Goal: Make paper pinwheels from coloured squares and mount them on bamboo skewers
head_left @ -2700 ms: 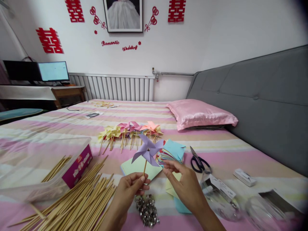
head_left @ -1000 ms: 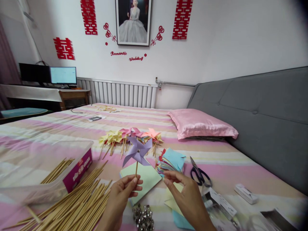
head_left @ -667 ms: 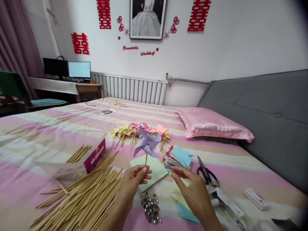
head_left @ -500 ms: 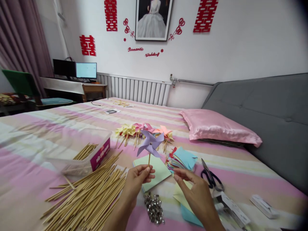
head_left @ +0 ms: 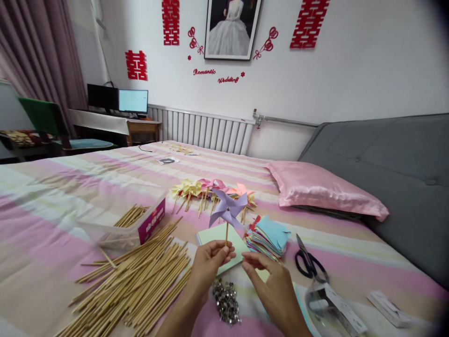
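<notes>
My left hand (head_left: 209, 265) pinches the wooden stick of a purple paper pinwheel (head_left: 228, 208) and holds it upright above the bed. My right hand (head_left: 271, 285) hovers just right of the stick with fingers curled and thumb near forefinger; I see nothing in it. Below both hands lies a heap of silver push pins (head_left: 226, 301). A green paper pad (head_left: 220, 239) lies behind the stick. Right of it sits a stack of coloured cut paper squares (head_left: 268, 235).
Several finished pinwheels (head_left: 210, 189) lie further back. A big heap of wooden sticks (head_left: 140, 285) and a clear box (head_left: 133, 222) holding more are at left. Black scissors (head_left: 307, 264), small boxes (head_left: 389, 308) and a pink pillow (head_left: 326, 191) are at right.
The view has swung to the left and the hands now sit lower and closer together. My left hand still holds the purple pinwheel upright; my right hand has drawn nearer to the stick.
</notes>
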A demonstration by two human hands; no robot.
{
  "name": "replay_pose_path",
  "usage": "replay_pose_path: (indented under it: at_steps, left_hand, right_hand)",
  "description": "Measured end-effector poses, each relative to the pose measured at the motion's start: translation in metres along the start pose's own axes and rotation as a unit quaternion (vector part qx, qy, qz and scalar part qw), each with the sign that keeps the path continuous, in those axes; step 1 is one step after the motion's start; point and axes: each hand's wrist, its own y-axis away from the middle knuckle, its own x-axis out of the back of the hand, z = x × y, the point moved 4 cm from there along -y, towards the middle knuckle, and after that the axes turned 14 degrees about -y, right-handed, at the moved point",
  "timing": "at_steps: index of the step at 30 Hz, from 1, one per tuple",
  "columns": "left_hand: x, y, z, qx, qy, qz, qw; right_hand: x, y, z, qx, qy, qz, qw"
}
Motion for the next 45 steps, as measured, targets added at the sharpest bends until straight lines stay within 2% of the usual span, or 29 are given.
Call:
replay_pose_path:
  at_steps: [5, 10, 15, 19, 25, 28, 32, 35, 39, 42, 45]
  left_hand:
    - [-0.008, 0.001, -0.006, 0.010, 0.011, -0.020, 1.000]
    - [-0.015, 0.002, -0.013, -0.045, 0.010, -0.013, 0.999]
    - [-0.018, 0.003, -0.016, -0.041, -0.002, -0.019, 0.999]
    - [-0.011, 0.001, -0.012, -0.054, 0.012, -0.016, 0.998]
    - [0.007, -0.002, 0.000, -0.095, 0.006, -0.006, 0.995]
    - [0.019, -0.009, -0.004, -0.072, -0.015, 0.023, 0.997]
    - [0.034, -0.018, -0.010, -0.058, -0.072, 0.070, 0.993]
    - [0.038, -0.020, -0.009, -0.061, -0.091, 0.064, 0.992]
    - [0.039, -0.019, -0.007, -0.053, -0.097, 0.055, 0.992]
    - [0.039, -0.019, -0.007, -0.048, -0.103, 0.050, 0.992]
    - [0.037, -0.019, -0.008, -0.046, -0.115, 0.038, 0.992]
  right_hand:
    - [-0.015, 0.002, 0.005, -0.002, -0.029, 0.015, 0.999]
    - [-0.025, 0.003, 0.016, -0.039, -0.048, 0.075, 0.995]
    - [-0.029, -0.003, 0.015, -0.041, -0.079, 0.103, 0.991]
    - [-0.037, -0.013, 0.006, -0.023, -0.063, 0.098, 0.993]
    - [-0.060, -0.034, -0.002, -0.022, -0.088, 0.069, 0.993]
    - [-0.064, -0.057, 0.000, -0.032, -0.071, 0.095, 0.992]
    - [-0.060, -0.106, 0.012, -0.048, 0.005, 0.149, 0.988]
    - [-0.059, -0.147, 0.031, -0.079, 0.042, 0.172, 0.981]
    - [-0.065, -0.191, 0.059, -0.153, 0.084, 0.167, 0.970]
    - [-0.069, -0.212, 0.077, -0.204, 0.108, 0.175, 0.957]
    - [-0.071, -0.224, 0.091, -0.227, 0.122, 0.188, 0.948]
